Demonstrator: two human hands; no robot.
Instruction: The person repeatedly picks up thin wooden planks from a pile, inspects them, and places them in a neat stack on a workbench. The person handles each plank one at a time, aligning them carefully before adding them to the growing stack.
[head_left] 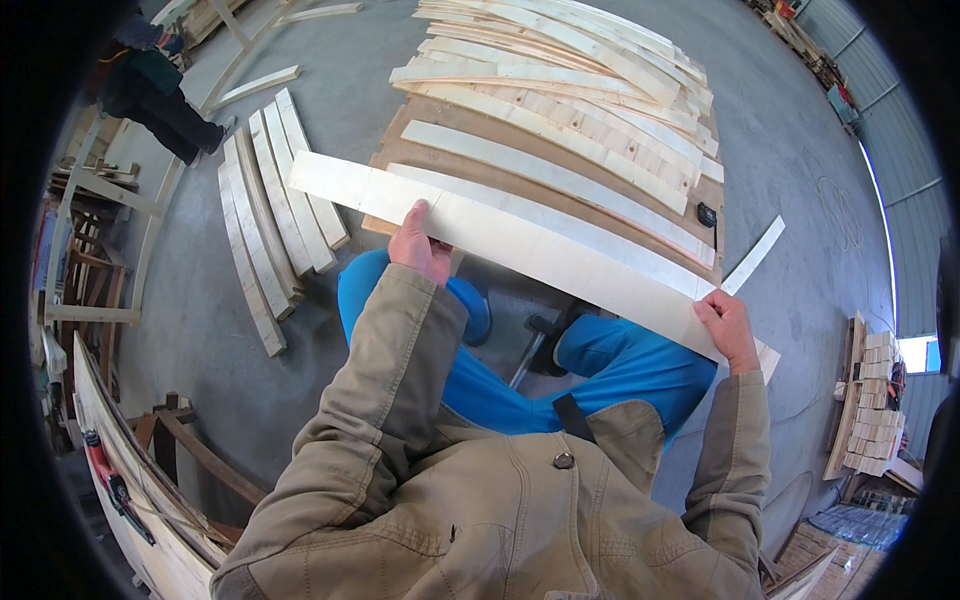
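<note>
A long pale wooden board (550,255) is held across my lap in both hands, slanting down from left to right. My left hand (422,245) is closed on its near edge, left of the middle, with the thumb on the top face. Near the right end, my right hand (728,330) grips the same edge, thumb also on top. Just beyond the held board, another plank (560,172) lies on a low brown work surface (390,150). A black tape measure (707,215) rests at that surface's right side.
A pile of planks (570,80) covers the far part of the surface. Several boards (265,200) lie on the floor at left, near a standing person (160,85). A short strip (755,255) sticks out at right. A red-and-black tool (110,480) sits lower left; stacked wood blocks (875,410) stand right.
</note>
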